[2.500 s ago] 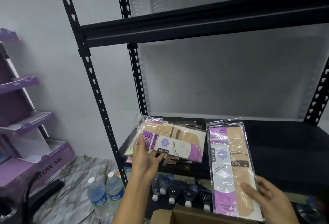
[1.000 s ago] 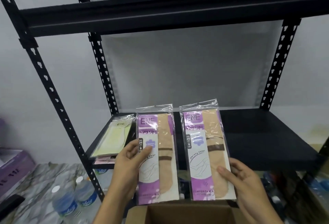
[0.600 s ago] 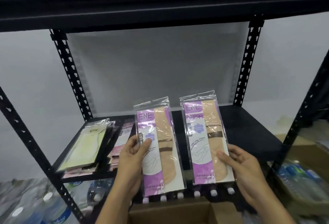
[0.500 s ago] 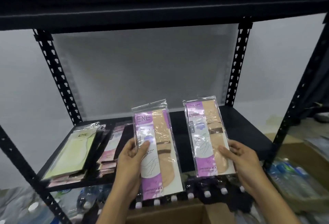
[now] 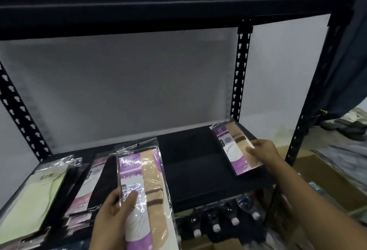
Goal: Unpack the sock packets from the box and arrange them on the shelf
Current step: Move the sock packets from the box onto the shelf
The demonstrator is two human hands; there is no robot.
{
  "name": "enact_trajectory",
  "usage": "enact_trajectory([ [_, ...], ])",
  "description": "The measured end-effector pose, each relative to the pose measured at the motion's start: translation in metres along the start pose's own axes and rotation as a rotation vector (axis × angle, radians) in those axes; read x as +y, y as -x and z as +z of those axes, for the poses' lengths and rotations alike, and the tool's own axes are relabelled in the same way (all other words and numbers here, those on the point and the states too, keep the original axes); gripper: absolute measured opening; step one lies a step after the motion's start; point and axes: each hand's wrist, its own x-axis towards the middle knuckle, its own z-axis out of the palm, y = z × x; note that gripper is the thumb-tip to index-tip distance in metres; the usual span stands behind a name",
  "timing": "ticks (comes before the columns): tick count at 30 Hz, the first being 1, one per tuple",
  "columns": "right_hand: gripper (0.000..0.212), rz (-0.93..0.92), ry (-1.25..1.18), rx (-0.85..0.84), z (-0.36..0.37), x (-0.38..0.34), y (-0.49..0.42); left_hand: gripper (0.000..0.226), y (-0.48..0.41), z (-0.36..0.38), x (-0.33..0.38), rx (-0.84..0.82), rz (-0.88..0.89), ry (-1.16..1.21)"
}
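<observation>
My left hand point(image 5: 115, 210) grips a purple and beige sock packet point(image 5: 147, 190), held upright in front of the black shelf board point(image 5: 190, 162). My right hand point(image 5: 262, 151) holds a second sock packet point(image 5: 232, 148) of the same kind, which lies low over the right end of the shelf board; I cannot tell whether it touches the board. At the left end of the shelf lie a pale green sock packet point(image 5: 37, 192) and a pile of pink packets point(image 5: 85, 194). Only a sliver of the cardboard box point(image 5: 198, 246) shows at the bottom edge.
Black slotted uprights point(image 5: 239, 83) frame the shelf, and another black shelf point(image 5: 158, 3) runs overhead. Capped water bottles point(image 5: 224, 222) stand on the level below. A second cardboard box point(image 5: 325, 180) sits on the floor to the right.
My right hand has carried its packet right and away, down to the right end of the shelf. My left hand still holds its packet, and the view has swung down and right.
</observation>
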Motion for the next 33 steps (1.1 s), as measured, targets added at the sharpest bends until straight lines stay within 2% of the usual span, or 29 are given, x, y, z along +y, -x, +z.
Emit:
enact_trajectory([
  [2,0.032,0.021,0.084,-0.008,0.001,0.004,-0.009,0.104,-0.002,0.002,-0.001,0.013,-0.001,0.011],
  [6,0.035,0.035,0.240,-0.026,0.004,0.012,-0.017,0.097,-0.004,0.009,0.000,-0.008,-0.012,0.046],
  [11,0.036,0.027,0.369,-0.010,0.006,0.021,-0.018,0.108,-0.003,0.022,-0.005,-0.015,-0.030,0.092],
  [13,0.041,0.033,0.363,0.000,0.007,0.027,-0.019,0.097,-0.002,0.025,-0.007,-0.037,-0.035,0.086],
  [14,0.042,0.026,0.356,0.015,0.006,0.029,-0.018,0.081,-0.002,0.026,-0.007,-0.048,-0.036,0.094],
  [16,0.037,-0.017,0.305,0.059,0.006,0.027,-0.010,0.046,-0.002,0.029,-0.008,-0.061,-0.053,0.108],
  [18,0.019,-0.097,0.165,0.057,0.009,0.015,0.014,0.039,-0.003,0.033,-0.008,-0.074,-0.071,0.116],
  [20,0.001,-0.156,0.024,-0.032,0.015,-0.003,0.054,0.036,-0.002,0.038,-0.006,-0.089,-0.066,0.119],
  [25,0.008,-0.203,-0.228,-0.411,0.033,-0.033,0.174,0.026,0.003,0.048,0.004,-0.128,-0.055,0.146],
  [27,0.008,-0.198,-0.293,-0.496,0.039,-0.035,0.206,0.025,0.006,0.051,0.011,-0.130,-0.036,0.145],
  [30,0.007,-0.190,-0.365,-0.546,0.045,-0.039,0.233,0.027,0.012,0.052,0.019,-0.120,-0.013,0.146],
  [33,0.011,-0.180,-0.404,-0.507,0.049,-0.043,0.245,0.031,0.017,0.048,0.026,-0.109,0.002,0.145],
])
